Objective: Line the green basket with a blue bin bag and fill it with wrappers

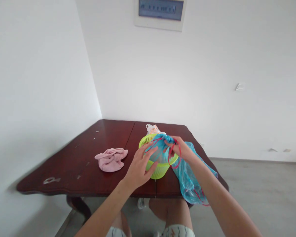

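Note:
A light blue see-through plastic bag [158, 155] with a red drawstring sits in the yellow-green basket [159, 172], its top gathered. My right hand [178, 146] is closed on the gathered top, and a loop of the red drawstring hangs at its wrist side. At the bag's left side is my left hand [138, 167], with its fingers apart and reaching over the basket's rim. Whether its fingertips touch the bag, I cannot tell. What the bag contains is not clear. Part of the basket is hidden behind my hands.
Another blue plastic bag [186, 172] with a red string lies under my right forearm and hangs over the table's front edge. A crumpled pink cloth [111, 160] lies left on the dark wooden table [71, 164]. Behind the basket sits a white plastic bag [151, 129] near the wall.

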Available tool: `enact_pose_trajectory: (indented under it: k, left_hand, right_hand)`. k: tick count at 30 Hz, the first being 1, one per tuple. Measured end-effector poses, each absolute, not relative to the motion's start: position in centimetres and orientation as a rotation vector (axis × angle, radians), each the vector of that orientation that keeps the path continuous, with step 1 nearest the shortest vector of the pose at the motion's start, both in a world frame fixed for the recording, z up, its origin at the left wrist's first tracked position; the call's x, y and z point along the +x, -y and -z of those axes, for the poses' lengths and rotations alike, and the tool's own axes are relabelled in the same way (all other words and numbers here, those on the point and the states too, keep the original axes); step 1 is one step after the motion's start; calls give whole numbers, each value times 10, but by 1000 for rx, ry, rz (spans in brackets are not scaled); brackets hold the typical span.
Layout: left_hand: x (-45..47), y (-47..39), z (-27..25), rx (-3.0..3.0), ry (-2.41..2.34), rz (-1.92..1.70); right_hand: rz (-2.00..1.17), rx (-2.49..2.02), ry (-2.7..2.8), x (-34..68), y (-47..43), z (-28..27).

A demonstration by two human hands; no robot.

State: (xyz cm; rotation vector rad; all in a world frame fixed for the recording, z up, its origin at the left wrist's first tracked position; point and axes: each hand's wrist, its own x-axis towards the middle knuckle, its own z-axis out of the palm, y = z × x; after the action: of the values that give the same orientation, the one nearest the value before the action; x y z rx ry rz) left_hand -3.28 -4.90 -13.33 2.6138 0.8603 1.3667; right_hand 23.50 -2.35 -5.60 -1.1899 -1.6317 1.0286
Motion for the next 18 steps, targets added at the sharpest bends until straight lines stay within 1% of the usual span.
enact_pose_trajectory:
  k: [1,3,4,7,9,10,13,15,18]
  left_hand:
    - [-38,48,145,2629,-912,-1386]
    - [-47,45,168,2689,-975,-1323]
    - [-51,44,177,2716,-987,-1261]
    - [-56,43,194,2723,-1014,-1143]
    - [-55,45,199,2702,-1028,-1153]
    - [-54,46,200,2688,-1033,-1174]
    - [-58,46,210,2609,-1062,-1278]
    - [-70,41,225,2524,-1124,-1331]
    - [-101,28,267,2417,-1291,-1316]
  right_hand:
    - [-1011,-1186,1524,241,11,45]
    - [-787,-1137,1408,254,-11,17]
    - [-586,-1114,1423,261,-21,2]
    - [152,-1068,1596,281,-43,-43]
    - [500,-1064,1686,293,-56,-68]
    - [613,-1082,1716,299,-63,-77]
    - [807,-1208,1789,314,-91,-85]
    - [794,-1312,1816,325,-116,-73]
    - [674,-1436,1867,340,-157,-34]
